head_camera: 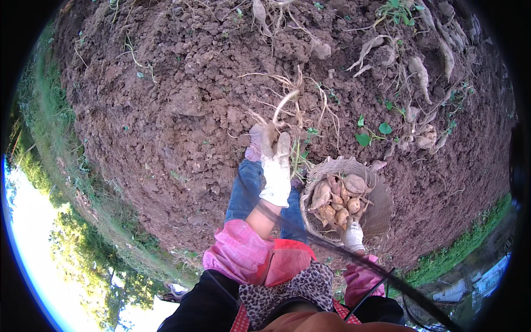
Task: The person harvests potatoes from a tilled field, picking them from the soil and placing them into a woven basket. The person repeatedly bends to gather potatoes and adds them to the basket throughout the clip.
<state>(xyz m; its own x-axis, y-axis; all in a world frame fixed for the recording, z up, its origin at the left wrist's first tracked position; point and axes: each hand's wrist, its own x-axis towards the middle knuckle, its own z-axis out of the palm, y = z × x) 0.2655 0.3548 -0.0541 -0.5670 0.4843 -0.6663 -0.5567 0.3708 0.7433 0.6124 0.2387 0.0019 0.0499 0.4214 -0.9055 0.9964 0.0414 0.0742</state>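
My left hand (277, 162), in a white knitted glove with soil-stained fingers, is closed around the lower end of a pale root crown (286, 104). Thin stringy roots spread from its far end over the loose soil. To the right stands a round woven basket (379, 207) partly filled with sweet potatoes (342, 197), some smeared with soil. My right hand (353, 235), also gloved, reaches over the near rim, its fingers against the tubers. Whether it grips one is hidden.
Several dug-up sweet potatoes (420, 74) lie in clusters on the cloddy soil (174, 99) at upper right. A leafy vine sprig (371, 135) rests beyond the basket. My jeans-clad legs (244, 186) are close below my left hand. A dark blurred strap (373, 267) crosses the view.
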